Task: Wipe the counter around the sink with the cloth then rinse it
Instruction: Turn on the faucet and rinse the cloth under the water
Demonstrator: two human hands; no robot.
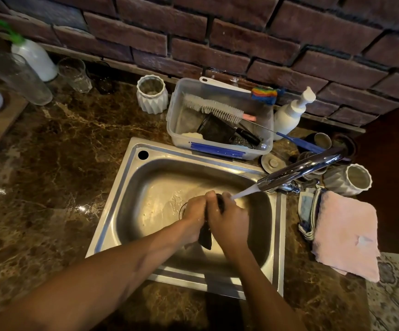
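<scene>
A home kitchen, shown by a stainless steel sink [122,211] set in a brown marble counter [50,151], a chrome tap [298,170], a clear plastic tub of dish brushes [217,144], a dark brick backsplash [217,44].

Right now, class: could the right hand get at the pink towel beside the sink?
Probably yes, once it lets go: the right hand grips the dark cloth, but the pink towel lies uncovered on that side.

Both hands [217,215], fingers seemingly curled, together.
</scene>
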